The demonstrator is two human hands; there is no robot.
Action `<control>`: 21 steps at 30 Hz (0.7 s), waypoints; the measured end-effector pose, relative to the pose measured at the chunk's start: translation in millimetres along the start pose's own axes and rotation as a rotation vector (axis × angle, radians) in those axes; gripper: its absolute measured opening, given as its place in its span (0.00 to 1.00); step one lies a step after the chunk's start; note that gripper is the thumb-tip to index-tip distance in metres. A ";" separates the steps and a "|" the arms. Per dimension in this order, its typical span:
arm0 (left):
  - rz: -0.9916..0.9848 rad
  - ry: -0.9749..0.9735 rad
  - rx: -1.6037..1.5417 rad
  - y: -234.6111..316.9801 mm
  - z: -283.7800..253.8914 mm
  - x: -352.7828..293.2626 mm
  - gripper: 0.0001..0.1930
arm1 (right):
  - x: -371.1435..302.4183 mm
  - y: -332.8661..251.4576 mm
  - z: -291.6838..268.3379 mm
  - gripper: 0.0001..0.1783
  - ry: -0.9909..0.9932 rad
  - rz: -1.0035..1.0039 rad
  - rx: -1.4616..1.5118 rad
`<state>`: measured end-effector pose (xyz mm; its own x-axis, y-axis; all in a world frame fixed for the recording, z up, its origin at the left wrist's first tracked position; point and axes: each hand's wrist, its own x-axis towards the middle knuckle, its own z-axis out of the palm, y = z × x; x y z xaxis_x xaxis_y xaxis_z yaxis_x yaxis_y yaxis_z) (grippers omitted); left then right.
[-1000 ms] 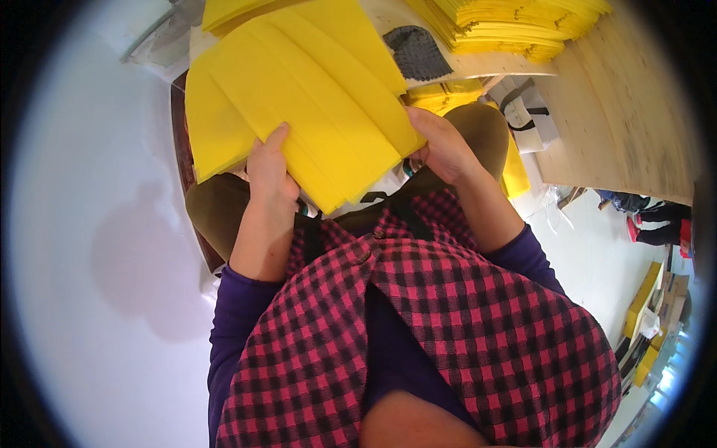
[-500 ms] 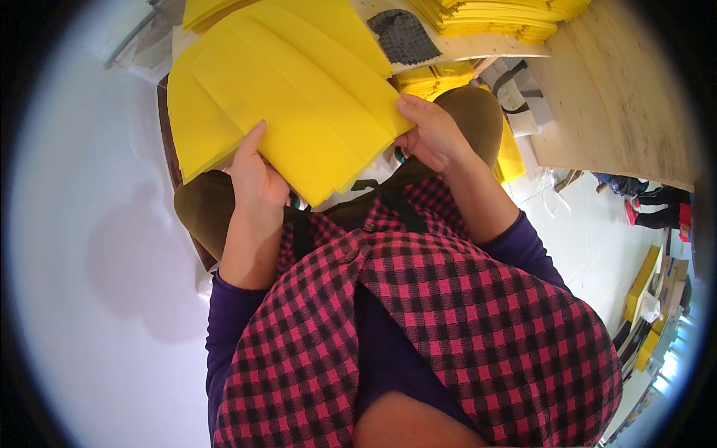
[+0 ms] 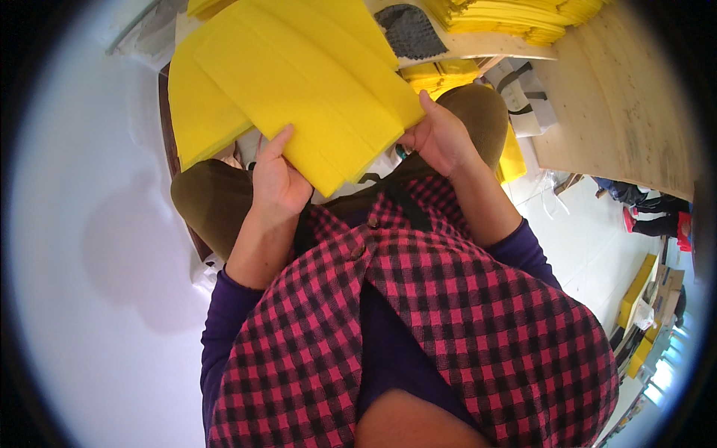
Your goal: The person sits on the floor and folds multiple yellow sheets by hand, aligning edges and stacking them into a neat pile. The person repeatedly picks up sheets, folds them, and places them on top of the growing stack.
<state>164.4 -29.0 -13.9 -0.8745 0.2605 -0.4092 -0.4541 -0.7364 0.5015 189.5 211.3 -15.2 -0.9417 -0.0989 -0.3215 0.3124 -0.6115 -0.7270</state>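
Note:
Both hands hold a small stack of yellow fabric sheets [image 3: 328, 119] by its near edge, tilted over my lap. My left hand [image 3: 281, 178] grips the near left edge, thumb on top and fingers hidden underneath. At the right corner, my right hand [image 3: 445, 140] pinches the stack, its thumb along the edge and most fingers below. More yellow sheets [image 3: 205, 104] lie fanned out to the left and behind, partly covered by the held ones. Whether the layers overlap loosely or are joined, I cannot tell.
A dark grey textured cloth [image 3: 410, 31] lies on the wooden table edge [image 3: 489, 51], beside a thick yellow fabric pile [image 3: 515, 19]. More yellow bundles [image 3: 441, 75] sit below. A wooden panel [image 3: 620, 104] rises at right; a white wall [image 3: 97, 261] stands at left.
Both hands have shifted a little to the right with the held sheets. The stack has come away from the sheets on the left, opening a gap near my left thumb.

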 end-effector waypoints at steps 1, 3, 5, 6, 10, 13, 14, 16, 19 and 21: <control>-0.019 0.011 -0.009 0.5 -0.1 0.1 0.20 | -0.3 0.6 -1.1 0.26 0.005 0.008 0.013; -0.033 -0.016 -0.015 0.3 -0.5 -0.8 0.20 | -1.5 0.8 -4.3 0.26 0.001 0.011 0.035; -0.030 -0.002 -0.012 -0.3 -1.6 -0.2 0.20 | -3.8 1.5 -8.1 0.26 -0.015 0.009 0.053; -0.021 0.002 -0.009 0.0 -2.5 0.3 0.20 | -4.9 1.9 -9.5 0.26 -0.017 0.009 0.060; -0.038 -0.012 -0.013 -1.5 -8.1 2.7 0.20 | -7.4 6.8 -12.4 0.25 -0.068 -0.023 0.079; -0.028 -0.003 -0.003 -3.0 -10.6 4.3 0.20 | -7.7 12.1 -8.0 0.22 -0.069 -0.097 0.041; -0.022 -0.010 0.000 -3.3 -10.6 4.7 0.20 | -8.0 14.7 -4.7 0.21 -0.090 -0.141 0.028; -0.010 -0.015 0.008 -2.7 -10.0 4.9 0.20 | -8.4 19.0 2.5 0.20 -0.033 -0.130 0.028; -0.010 -0.012 0.004 -3.9 -7.6 2.8 0.20 | -9.3 22.3 12.7 0.21 0.018 -0.138 -0.017; -0.030 -0.025 -0.025 -4.4 -4.8 1.2 0.20 | -8.2 20.2 17.2 0.22 0.062 -0.162 -0.076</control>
<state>166.2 -28.5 -20.2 -0.8647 0.2976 -0.4047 -0.4759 -0.7432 0.4704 201.4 186.3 -16.9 -0.9718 0.0464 -0.2312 0.1676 -0.5539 -0.8155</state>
